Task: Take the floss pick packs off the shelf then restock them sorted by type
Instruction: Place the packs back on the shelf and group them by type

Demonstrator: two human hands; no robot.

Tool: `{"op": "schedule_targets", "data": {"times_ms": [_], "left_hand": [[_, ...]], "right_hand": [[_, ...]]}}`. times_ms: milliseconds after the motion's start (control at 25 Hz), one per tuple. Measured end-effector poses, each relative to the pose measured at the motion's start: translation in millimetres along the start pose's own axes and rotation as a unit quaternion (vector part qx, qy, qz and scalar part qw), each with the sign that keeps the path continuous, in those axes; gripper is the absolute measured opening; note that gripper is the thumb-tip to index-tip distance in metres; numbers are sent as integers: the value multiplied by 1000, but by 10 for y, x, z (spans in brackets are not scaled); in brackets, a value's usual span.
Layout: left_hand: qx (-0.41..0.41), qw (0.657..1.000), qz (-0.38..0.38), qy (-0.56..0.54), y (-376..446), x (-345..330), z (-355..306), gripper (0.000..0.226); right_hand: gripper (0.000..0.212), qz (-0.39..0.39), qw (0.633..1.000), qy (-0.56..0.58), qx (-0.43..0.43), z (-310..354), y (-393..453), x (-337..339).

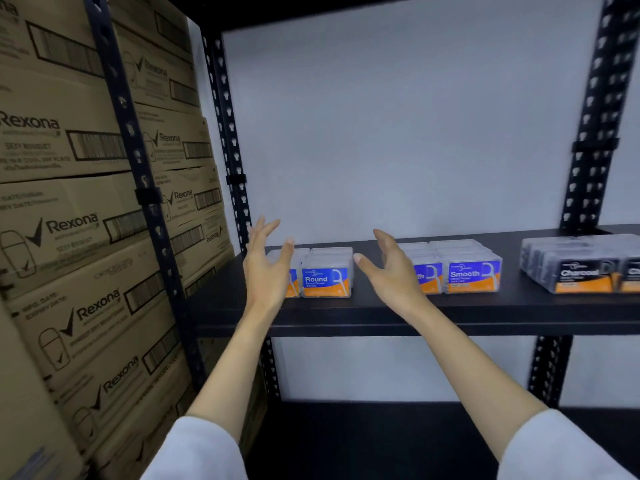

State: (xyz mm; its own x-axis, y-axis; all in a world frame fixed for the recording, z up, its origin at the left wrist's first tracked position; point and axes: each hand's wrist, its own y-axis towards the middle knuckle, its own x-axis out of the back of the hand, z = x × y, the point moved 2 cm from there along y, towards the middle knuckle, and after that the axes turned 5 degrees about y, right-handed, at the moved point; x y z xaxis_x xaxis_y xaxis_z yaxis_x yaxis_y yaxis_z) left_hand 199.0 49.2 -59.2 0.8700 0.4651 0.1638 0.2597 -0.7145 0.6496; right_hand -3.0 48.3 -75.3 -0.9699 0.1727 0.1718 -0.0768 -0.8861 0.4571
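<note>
a black shelf board (346,317) carries three clusters of floss pick packs, with bare gaps between them — a narrow lane between the round packs (325,278) and the smooth packs (472,275), a wider one before the charcoal packs (581,268) at the right. the space above the packs stands open up to the next board, backed by a pale wall (398,116). the left hand (266,268) and right hand (391,271), fingers spread, flank the round packs. to the left, a perforated upright (228,133) and stacked rexona cartons (69,202) close off that side — another upright (592,116) stands at the right rear.
</note>
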Motion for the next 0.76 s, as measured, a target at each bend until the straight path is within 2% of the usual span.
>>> {"op": "schedule_targets", "data": {"times_ms": [120, 280, 400, 560, 680, 760], "left_hand": [[-46, 999, -26, -11, -28, -320, -380, 27], [-33, 996, 37, -72, -81, -975, -616, 23], [16, 995, 90, -44, -209, -1436, -732, 26], [117, 987, 111, -24, -243, -1828, -641, 41], [193, 978, 82, -21, -181, -1930, -466, 53], [245, 965, 94, -21, -161, -1971, -373, 56]], "right_hand": [[44, -53, 998, 18, 18, 37, -79, 396], [34, -108, 994, -4, 32, 14, -121, 953], [33, -125, 990, -51, 33, -103, -64, 1338], [35, -145, 984, -100, 4, -327, 146, 1659], [51, -105, 990, -51, -83, -507, 262, 1692], [60, -72, 988, -2, -139, -636, 298, 1663]]}}
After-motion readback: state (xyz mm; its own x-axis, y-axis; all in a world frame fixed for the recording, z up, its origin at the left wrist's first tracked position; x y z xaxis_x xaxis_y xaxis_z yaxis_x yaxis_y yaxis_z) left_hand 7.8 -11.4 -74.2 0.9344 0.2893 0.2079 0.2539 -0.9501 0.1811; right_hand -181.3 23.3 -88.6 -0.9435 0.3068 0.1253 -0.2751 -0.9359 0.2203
